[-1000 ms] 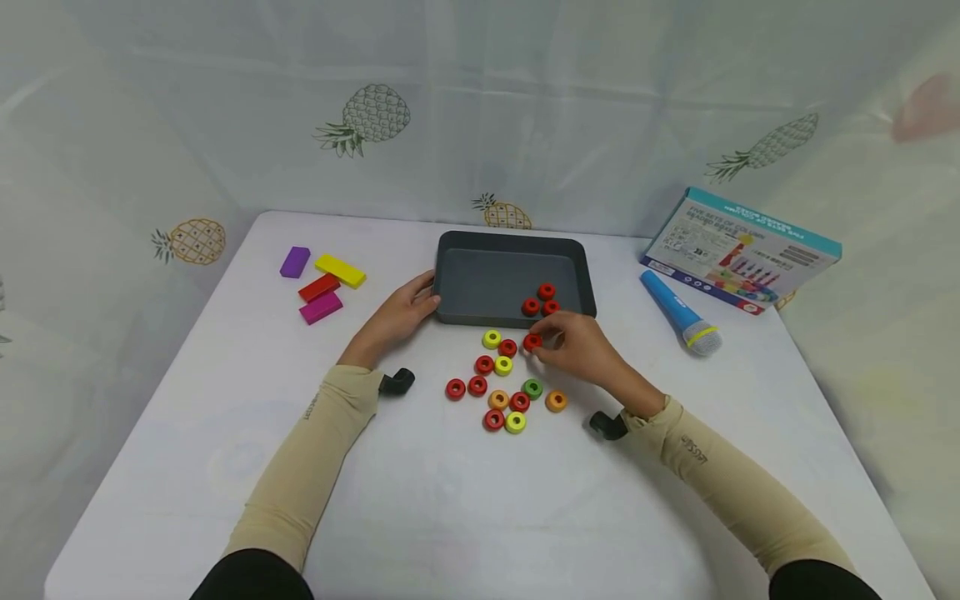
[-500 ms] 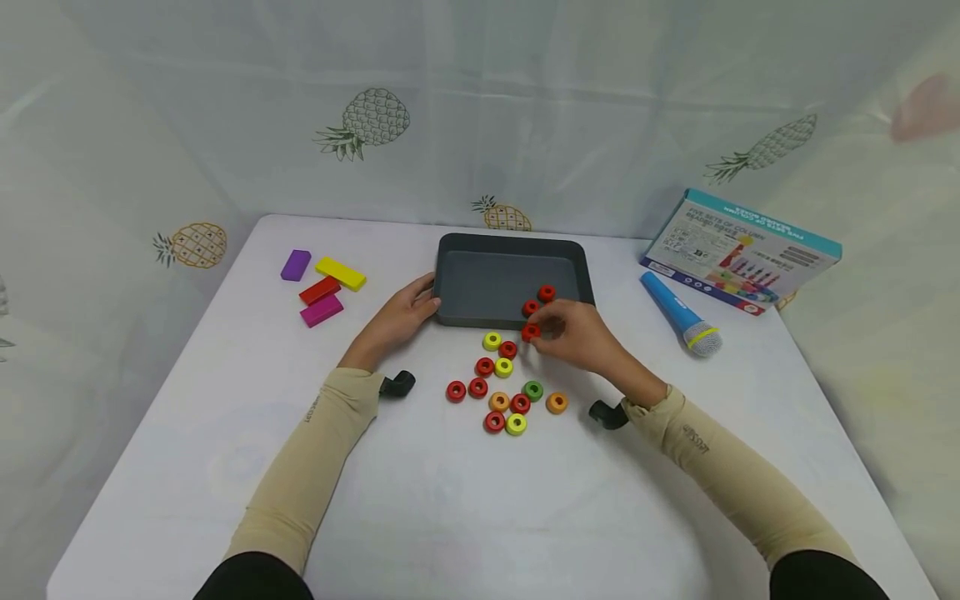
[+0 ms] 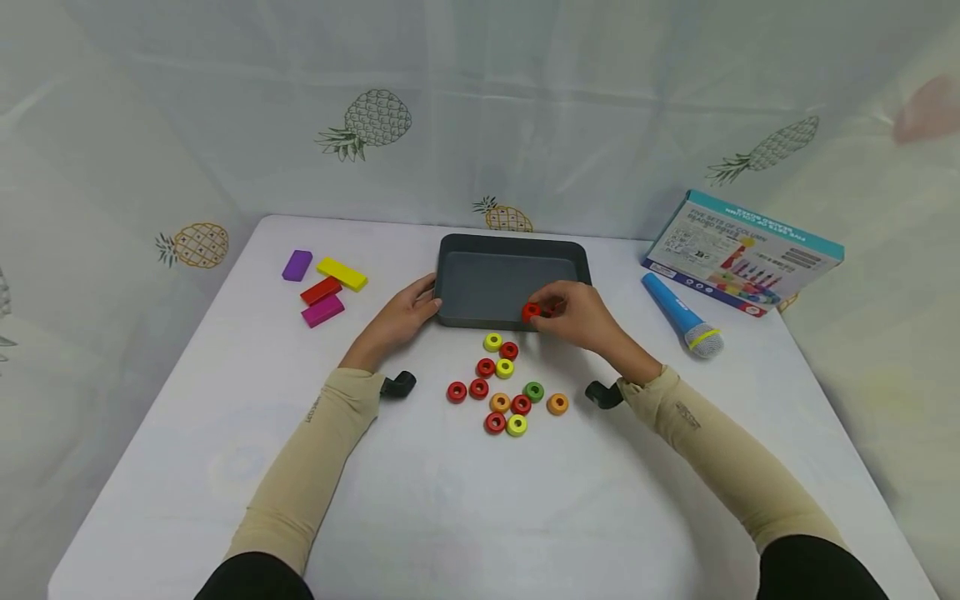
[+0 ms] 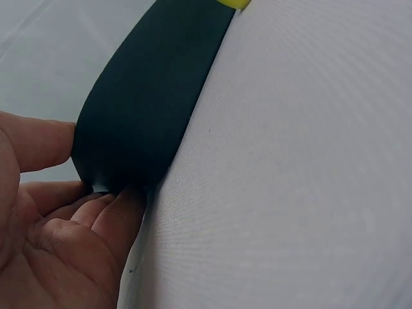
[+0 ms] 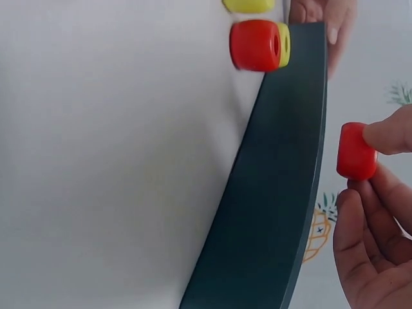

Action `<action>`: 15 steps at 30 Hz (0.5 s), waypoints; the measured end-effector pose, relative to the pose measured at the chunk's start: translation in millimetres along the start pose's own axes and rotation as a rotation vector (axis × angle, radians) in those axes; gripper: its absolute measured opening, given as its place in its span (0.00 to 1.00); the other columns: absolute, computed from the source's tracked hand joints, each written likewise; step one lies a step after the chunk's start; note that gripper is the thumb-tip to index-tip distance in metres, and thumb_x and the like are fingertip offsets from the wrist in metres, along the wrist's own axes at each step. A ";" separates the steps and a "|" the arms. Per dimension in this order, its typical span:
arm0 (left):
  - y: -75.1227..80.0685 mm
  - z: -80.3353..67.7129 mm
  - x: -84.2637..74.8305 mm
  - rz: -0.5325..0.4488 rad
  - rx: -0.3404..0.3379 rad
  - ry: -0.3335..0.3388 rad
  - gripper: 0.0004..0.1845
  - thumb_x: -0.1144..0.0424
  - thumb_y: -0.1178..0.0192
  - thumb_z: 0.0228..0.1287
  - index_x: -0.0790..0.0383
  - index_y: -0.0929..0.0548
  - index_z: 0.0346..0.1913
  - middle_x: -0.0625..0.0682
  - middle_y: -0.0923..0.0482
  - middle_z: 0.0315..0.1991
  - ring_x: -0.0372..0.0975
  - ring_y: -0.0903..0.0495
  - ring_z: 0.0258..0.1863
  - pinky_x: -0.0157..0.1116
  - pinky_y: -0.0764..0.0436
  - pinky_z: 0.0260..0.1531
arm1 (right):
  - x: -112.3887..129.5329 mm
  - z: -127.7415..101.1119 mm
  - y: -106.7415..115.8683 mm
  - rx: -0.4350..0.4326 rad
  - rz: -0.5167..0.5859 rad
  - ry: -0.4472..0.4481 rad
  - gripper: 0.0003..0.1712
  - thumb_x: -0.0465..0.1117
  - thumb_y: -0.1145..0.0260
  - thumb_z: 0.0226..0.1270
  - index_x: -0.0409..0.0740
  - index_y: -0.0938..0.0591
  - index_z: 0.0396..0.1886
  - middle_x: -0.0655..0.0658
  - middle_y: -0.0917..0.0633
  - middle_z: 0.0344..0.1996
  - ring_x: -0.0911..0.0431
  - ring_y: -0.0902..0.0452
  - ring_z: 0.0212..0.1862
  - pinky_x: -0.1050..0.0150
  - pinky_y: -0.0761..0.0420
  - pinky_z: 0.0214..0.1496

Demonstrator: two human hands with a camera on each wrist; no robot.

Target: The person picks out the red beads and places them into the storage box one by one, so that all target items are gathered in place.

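A dark grey tray (image 3: 487, 279) lies toward the back of the table. At its left near corner my left hand (image 3: 402, 321) holds the edge, the thumb at the rim and the fingers against the outside in the left wrist view. Over the near right part of the tray, my right hand (image 3: 577, 317) pinches a red bead (image 5: 356, 151) between thumb and fingers, above the rim. Other red beads in the tray are mostly hidden behind this hand. Several loose beads lie in front of the tray: red (image 3: 495, 422), yellow (image 3: 517, 425), orange (image 3: 557, 404) and one green (image 3: 533, 392).
Purple (image 3: 297, 265), yellow (image 3: 342, 273), red (image 3: 321, 291) and magenta (image 3: 323, 309) blocks lie to the left of the tray. A blue microphone (image 3: 678, 312) and a printed box (image 3: 738, 254) are at the right. A patterned curtain hangs behind the table.
My right hand has lifted the red bead from the table in front of the tray and carried it away from me, over the near rim. The left hand has stayed at the tray.
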State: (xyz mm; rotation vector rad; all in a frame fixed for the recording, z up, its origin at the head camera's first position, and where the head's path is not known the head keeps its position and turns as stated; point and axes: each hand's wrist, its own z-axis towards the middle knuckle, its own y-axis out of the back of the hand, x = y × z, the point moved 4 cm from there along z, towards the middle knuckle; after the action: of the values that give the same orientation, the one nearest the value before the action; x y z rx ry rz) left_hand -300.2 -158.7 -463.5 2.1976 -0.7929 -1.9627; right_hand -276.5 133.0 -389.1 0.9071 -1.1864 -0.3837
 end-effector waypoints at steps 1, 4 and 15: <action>-0.1 0.0 -0.2 -0.008 0.000 -0.007 0.35 0.53 0.47 0.78 0.47 0.47 0.82 0.51 0.42 0.80 0.44 0.36 0.77 0.45 0.39 0.78 | -0.4 1.5 0.2 0.000 0.001 -0.005 0.16 0.36 0.26 0.61 0.40 0.13 0.49 0.40 0.13 0.43 0.49 0.16 0.44 0.52 0.14 0.48; 0.2 -0.4 -0.8 -0.021 0.002 -0.029 0.35 0.55 0.47 0.79 0.50 0.47 0.82 0.53 0.42 0.80 0.44 0.36 0.77 0.45 0.39 0.78 | -1.3 6.0 1.1 -0.004 0.002 -0.019 0.16 0.37 0.26 0.61 0.40 0.13 0.50 0.40 0.13 0.44 0.48 0.16 0.44 0.52 0.14 0.48; -0.3 0.1 -0.5 -0.001 -0.005 -0.027 0.35 0.54 0.47 0.79 0.51 0.47 0.82 0.52 0.43 0.80 0.44 0.36 0.77 0.45 0.40 0.78 | -13.7 19.1 0.9 -0.014 0.017 -0.051 0.17 0.36 0.28 0.63 0.39 0.14 0.52 0.38 0.13 0.45 0.47 0.16 0.45 0.51 0.14 0.49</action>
State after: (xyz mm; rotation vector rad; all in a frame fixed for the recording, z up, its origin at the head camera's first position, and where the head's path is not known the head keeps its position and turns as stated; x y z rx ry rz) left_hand -300.2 -158.2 -463.3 2.1743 -0.7897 -1.9967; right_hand -299.1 135.2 -395.3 0.8793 -1.2359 -0.4025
